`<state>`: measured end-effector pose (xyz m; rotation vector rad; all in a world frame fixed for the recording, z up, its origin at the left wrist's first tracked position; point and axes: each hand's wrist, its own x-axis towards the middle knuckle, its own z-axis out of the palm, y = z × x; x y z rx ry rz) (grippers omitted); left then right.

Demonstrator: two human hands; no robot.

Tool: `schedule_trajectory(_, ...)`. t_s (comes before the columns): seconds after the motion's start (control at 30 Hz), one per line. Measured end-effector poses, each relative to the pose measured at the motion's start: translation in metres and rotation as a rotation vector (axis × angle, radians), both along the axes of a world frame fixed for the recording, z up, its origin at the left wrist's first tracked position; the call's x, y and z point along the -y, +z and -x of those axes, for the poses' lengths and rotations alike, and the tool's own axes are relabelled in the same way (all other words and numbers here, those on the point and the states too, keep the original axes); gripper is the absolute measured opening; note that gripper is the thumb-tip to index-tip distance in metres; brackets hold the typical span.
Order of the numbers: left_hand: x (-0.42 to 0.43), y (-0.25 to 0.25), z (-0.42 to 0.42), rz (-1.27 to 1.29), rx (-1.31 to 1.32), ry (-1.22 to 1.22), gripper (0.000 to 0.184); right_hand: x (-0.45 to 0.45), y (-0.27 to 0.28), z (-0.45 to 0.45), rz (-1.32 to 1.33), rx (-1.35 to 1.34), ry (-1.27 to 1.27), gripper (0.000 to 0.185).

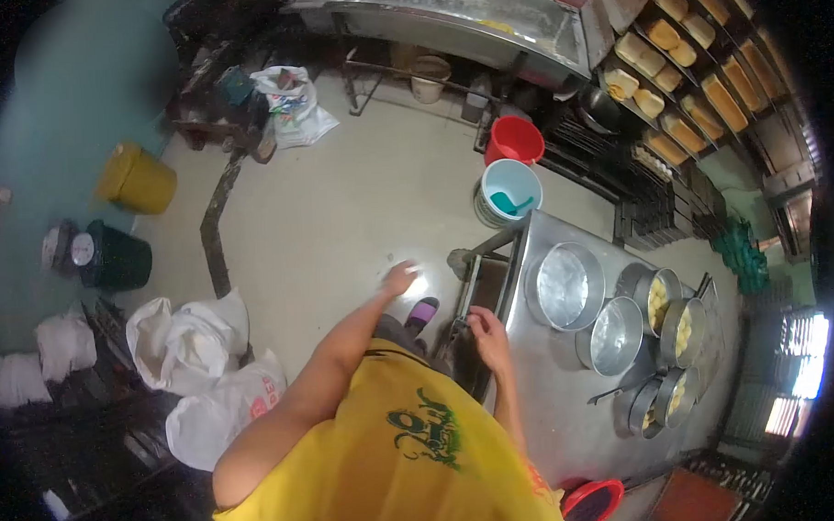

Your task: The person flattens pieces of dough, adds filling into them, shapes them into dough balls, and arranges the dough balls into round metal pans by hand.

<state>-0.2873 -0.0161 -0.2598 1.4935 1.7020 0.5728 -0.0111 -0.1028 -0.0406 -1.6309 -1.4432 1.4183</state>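
Note:
My left hand (399, 279) hangs over the pale floor, left of the metal table (551, 403). Its fingers are blurred, and a small white spot beside them could be an object or glare. At the table's left edge, my right hand (487, 335) is beside an open drawer-like compartment (488, 286), fingers loosely bent and apart, with nothing visible in them. Two empty round pans, one larger (566, 287) and one smaller (611, 336), stand on the table. Behind them are several pans holding pale yellow pieces (657, 303). A dark-handled tool (607, 396) lies near the pans.
A white bucket (508, 193) with a green scoop and a red bucket (516, 140) stand beyond the table. Loaves (724, 103) fill the rack at upper right. White sacks (189, 347), a dark green bin (116, 255) and a yellow bucket (139, 178) are at left.

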Motion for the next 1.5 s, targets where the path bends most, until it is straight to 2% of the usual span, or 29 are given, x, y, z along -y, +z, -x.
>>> schedule_trajectory(0.03, 0.029, -0.045, 0.053, 0.090, -0.133, -0.124, 0.048, 0.001, -0.007, 0.006, 0.012, 0.018, 0.062, 0.037)
schedule_trajectory(0.07, 0.067, -0.083, 0.095, 0.363, -0.286, 0.019, 0.049, 0.003, -0.015, 0.014, 0.024, 0.032, 0.116, 0.037)
schedule_trajectory(0.1, 0.116, -0.051, 0.120, 0.450, -0.248, 0.316, 0.050, 0.004, -0.019, 0.023, 0.037, 0.046, 0.165, 0.037)
schedule_trajectory(0.13, 0.158, -0.082, 0.165, 0.452, -0.423, 0.232, 0.044, 0.004, -0.005, 0.032, 0.071, 0.090, 0.252, 0.037)
schedule_trajectory(0.17, 0.191, -0.086, 0.208, 0.528, -0.479, -0.050, 0.036, 0.006, -0.008, 0.040, 0.065, 0.099, 0.277, 0.037)
schedule_trajectory(0.2, 0.213, -0.052, 0.231, 0.585, -0.533, -0.384, 0.028, 0.011, -0.020, 0.044, 0.059, 0.114, 0.303, 0.037)
schedule_trajectory(0.23, 0.247, -0.037, 0.257, 0.394, -0.602, -0.521, 0.027, 0.015, -0.036, 0.046, 0.051, 0.136, 0.333, 0.037)
schedule_trajectory(0.27, 0.281, -0.039, 0.280, 0.421, -0.544, -0.346, 0.021, 0.019, -0.058, 0.047, 0.099, 0.116, 0.324, 0.036)
schedule_trajectory(0.33, 0.313, -0.023, 0.317, 0.721, -0.277, 0.089, 0.014, 0.026, -0.082, 0.053, 0.160, 0.014, 0.253, 0.034)
schedule_trajectory(0.37, 0.317, -0.016, 0.331, 0.711, -0.239, 0.042, 0.011, 0.029, -0.095, 0.054, 0.210, -0.055, 0.216, 0.033)
schedule_trajectory(0.43, 0.294, -0.022, 0.323, 0.872, -0.219, 0.431, 0.010, 0.022, -0.108, 0.062, 0.328, 0.111, 0.272, 0.031)
schedule_trajectory(0.5, 0.263, -0.021, 0.329, 0.863, 0.158, 0.770, 0.025, 0.010, -0.126, 0.074, 0.355, 0.213, 0.353, 0.030)
schedule_trajectory(0.53, 0.243, -0.021, 0.332, 0.756, 0.522, 0.889, 0.049, 0.003, -0.142, 0.074, 0.324, 0.227, 0.396, 0.031)
schedule_trajectory(0.57, 0.223, -0.070, 0.337, 0.701, 0.488, 0.847, 0.045, -0.006, -0.156, 0.076, 0.292, 0.242, 0.437, 0.031)
schedule_trajectory(0.63, 0.135, -0.026, 0.313, 0.603, 0.422, 0.716, 0.039, -0.015, -0.265, 0.057, 0.317, 0.430, 0.540, 0.035)
schedule_trajectory(0.67, 0.094, 0.000, 0.308, 0.563, 0.421, 0.649, 0.036, -0.022, -0.270, 0.060, 0.370, 0.473, 0.559, 0.040)
schedule_trajectory(0.7, 0.063, 0.001, 0.315, 0.500, 0.390, 0.563, 0.037, -0.031, -0.274, 0.067, 0.535, 0.485, 0.557, 0.045)
schedule_trajectory(0.77, 0.007, -0.004, 0.332, 0.369, 0.324, 0.400, 0.040, -0.034, -0.290, 0.080, 1.054, 0.382, 0.484, 0.056)
schedule_trajectory(0.8, -0.018, -0.003, 0.344, 0.334, 0.336, 0.362, 0.039, -0.034, -0.288, 0.093, 1.232, 0.278, 0.441, 0.062)
schedule_trajectory(0.83, -0.042, 0.000, 0.356, 0.295, 0.347, 0.328, 0.038, -0.036, -0.288, 0.105, 1.286, 0.170, 0.396, 0.068)
schedule_trajectory(0.9, -0.079, 0.006, 0.375, 0.231, 0.367, 0.303, 0.037, -0.009, -0.224, 0.140, 0.475, -0.327, 0.121, 0.036)
schedule_trajectory(0.93, -0.092, 0.016, 0.382, 0.208, 0.373, 0.304, 0.037, -0.027, -0.251, 0.140, 0.451, 0.029, 0.500, 0.045)
schedule_trajectory(0.97, -0.106, 0.023, 0.387, 0.191, 0.380, 0.295, 0.037, -0.020, -0.307, 0.140, 0.323, 0.288, 0.652, 0.044)
schedule_trajectory(1.0, -0.115, 0.022, 0.398, 0.293, 0.246, 0.255, 0.038, -0.013, -0.363, 0.139, 0.194, 0.553, 0.793, 0.043)
schedule_trajectory(1.07, -0.132, 0.010, 0.419, 0.481, -0.003, 0.133, 0.036, 0.013, -0.301, 0.150, 0.140, 0.594, 0.338, 0.029)
schedule_trajectory(1.17, -0.147, -0.025, 0.439, 0.689, -0.140, -0.052, 0.027, 0.017, -0.174, 0.176, 0.705, 0.467, -0.086, 0.032)
schedule_trajectory(1.27, -0.139, -0.021, 0.404, 0.682, -0.108, 0.003, 0.034, 0.048, -0.146, 0.173, 0.705, 0.392, -0.173, 0.046)
schedule_trajectory(1.37, -0.131, 0.001, 0.343, 0.702, 0.016, -0.150, 0.034, 0.077, -0.126, 0.171, 0.526, 0.399, -0.322, 0.050)
schedule_trajectory(1.5, -0.114, 0.013, 0.250, 0.621, 0.025, -0.310, 0.035, 0.091, -0.083, 0.122, 0.385, 0.180, -0.329, 0.042)
